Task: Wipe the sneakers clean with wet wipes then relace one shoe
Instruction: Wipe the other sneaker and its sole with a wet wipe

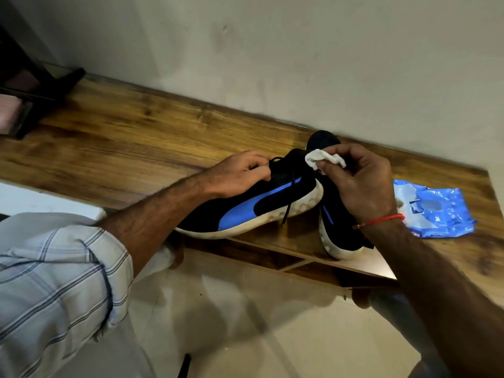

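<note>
Currently one wooden worktop (136, 137) with a visible grain runs along a plain wall (272, 50). On it stand two sneakers, each with a black knit upper, a blue side stripe and a scuffed white sole. The left sneaker (261, 203) lies with its long axis running from lower left to upper right, toe toward the upper right, its heel end past the worktop's front edge. The right sneaker (338, 227) stands just beside it, long axis running front to back, toe toward the wall. One blue, crinkled plastic wipe pack (433, 211), flat and roughly rectangular, lies on the worktop right of the sneakers. Two hands are in view. The left hand (240, 173) is curled on the left sneaker's upper at the black lace (286, 211), one end of which hangs down over the sole. The right hand (362, 184) pinches one crumpled white wipe (319, 158) above the sneakers' toes. One red thread (381, 221) circles the right wrist.
</note>
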Demonstrator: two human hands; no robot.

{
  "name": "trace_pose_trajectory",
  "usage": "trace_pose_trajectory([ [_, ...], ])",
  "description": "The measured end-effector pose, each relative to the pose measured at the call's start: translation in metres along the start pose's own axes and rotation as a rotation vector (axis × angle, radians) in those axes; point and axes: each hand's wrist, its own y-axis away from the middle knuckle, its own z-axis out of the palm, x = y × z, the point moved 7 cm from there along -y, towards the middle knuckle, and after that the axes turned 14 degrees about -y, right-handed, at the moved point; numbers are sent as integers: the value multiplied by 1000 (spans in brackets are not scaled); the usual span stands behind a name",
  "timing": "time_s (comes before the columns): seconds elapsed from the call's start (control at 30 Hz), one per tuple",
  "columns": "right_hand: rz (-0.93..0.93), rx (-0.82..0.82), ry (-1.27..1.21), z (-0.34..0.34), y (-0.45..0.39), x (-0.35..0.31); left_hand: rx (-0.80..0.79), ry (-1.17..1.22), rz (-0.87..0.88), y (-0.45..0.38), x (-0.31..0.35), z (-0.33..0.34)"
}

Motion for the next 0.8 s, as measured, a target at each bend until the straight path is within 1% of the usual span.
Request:
trace_pose_trajectory([
  [0.07,-81,9,92,-1,1,-8,48,54,-13,1,4,-3],
  [0.13,-241,-52,247,9,11,-24,52,81,-30,1,4,-1],
  [0.2,-372,-201,314,37,31,-36,88,70,-48,1,5,-2],
  [0.27,-476,-382,343,71,58,-39,105,110,-54,1,5,-2],
  [0.3,-514,-445,366,80,65,-40,95,123,-45,0,5,-1],
  [0.33,-518,-470,397,81,65,-39,74,119,-37,0,6,0],
  [0.37,-500,-441,436,73,56,-37,61,105,-37,0,5,0],
  [0.47,-383,-176,508,23,15,-28,55,77,-67,2,1,1],
  [0.53,-287,-77,517,3,3,-21,58,103,-89,2,0,0],
  [0.57,-252,-66,511,2,4,-18,62,115,-94,3,1,-2],
  [0.63,-245,-75,469,8,13,-18,82,128,-104,3,-1,-7],
  [0.73,-311,-112,394,18,26,-29,109,117,-127,7,-8,-13],
  [0.8,-365,-203,371,36,39,-37,137,106,-139,8,-10,-15],
])
